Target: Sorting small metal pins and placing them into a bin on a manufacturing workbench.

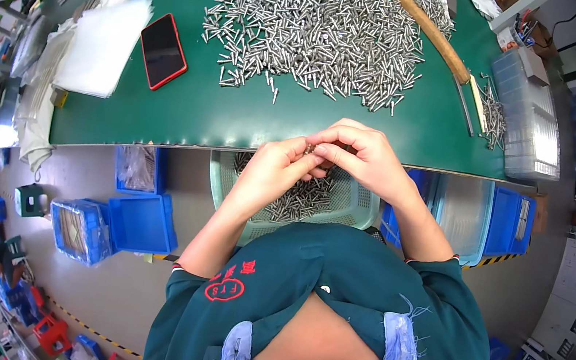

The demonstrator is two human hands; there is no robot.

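My left hand (276, 167) and right hand (365, 158) met at the tabletop (187, 111) edge, fingers pinched together on a small metal part (311, 149), mostly hidden. Below them sat a pale green basket (354, 204) of screws. Beyond lay the screw pile (317, 26) and a red phone (163, 50).

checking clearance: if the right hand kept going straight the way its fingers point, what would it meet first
The right hand points left, at the left hand, whose fingertips already meet it around a small metal part; depth is unclear, but nothing else lies between.
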